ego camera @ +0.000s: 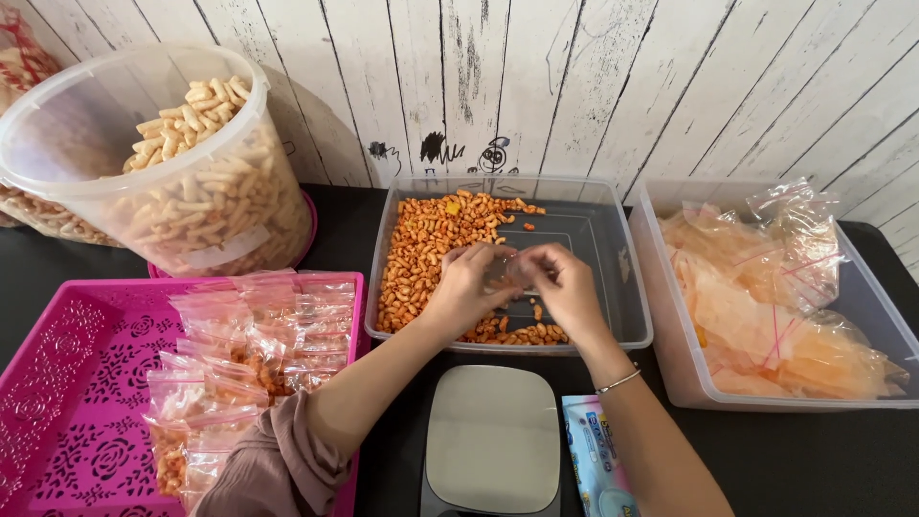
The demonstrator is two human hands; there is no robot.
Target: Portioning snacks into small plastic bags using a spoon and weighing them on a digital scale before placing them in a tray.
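Head view: left hand (466, 284) & right hand (567, 287) both pinch a small clear bag (507, 271) between them, over the clear tub (613, 330) of orange snacks (431, 249) (bag's contents unclear); scale (491, 438) sits on bench (814, 460) just below

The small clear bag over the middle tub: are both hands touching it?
Touching. The head view shows the left hand and right hand pinching the small clear bag between their fingertips.
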